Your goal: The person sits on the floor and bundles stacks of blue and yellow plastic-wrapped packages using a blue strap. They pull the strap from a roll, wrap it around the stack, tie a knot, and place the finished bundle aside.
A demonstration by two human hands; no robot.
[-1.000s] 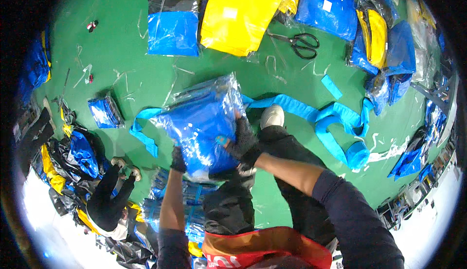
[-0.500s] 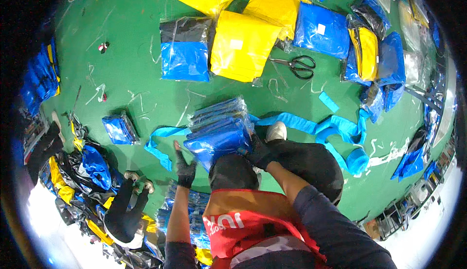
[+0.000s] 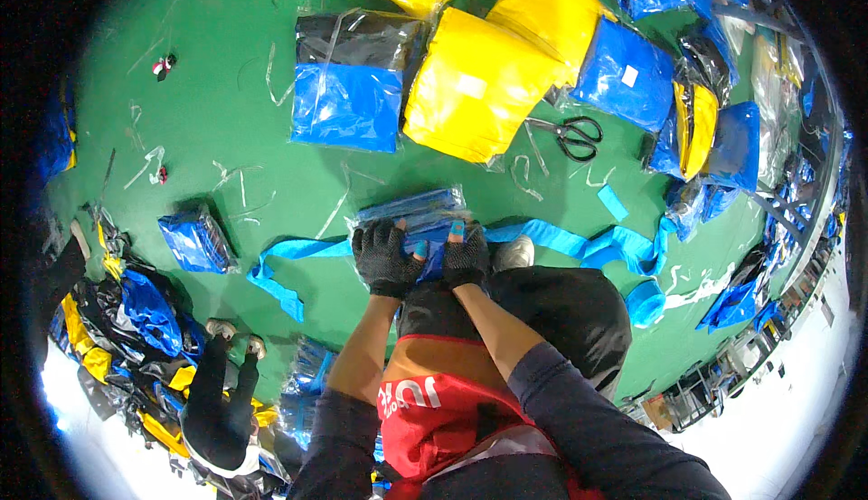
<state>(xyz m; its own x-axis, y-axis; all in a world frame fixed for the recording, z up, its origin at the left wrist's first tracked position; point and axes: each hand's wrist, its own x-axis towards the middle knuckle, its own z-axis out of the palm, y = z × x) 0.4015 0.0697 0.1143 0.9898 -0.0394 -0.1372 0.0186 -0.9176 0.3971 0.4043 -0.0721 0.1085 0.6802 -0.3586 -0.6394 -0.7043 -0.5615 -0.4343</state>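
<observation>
Left hand (image 3: 387,258): dark knit fingerless glove, grippy dotted texture, fingertips bare. Right hand (image 3: 465,256): matching glove. Dark navy long sleeves (image 3: 579,414) pushed up toward elbows, forearms bare. Red apron-like bib (image 3: 434,414) with white lettering at 6 o'clock, light strap across. Black trousers (image 3: 561,306) at 4 o'clock. Pale grey shoe (image 3: 515,251) beside right hand.
</observation>
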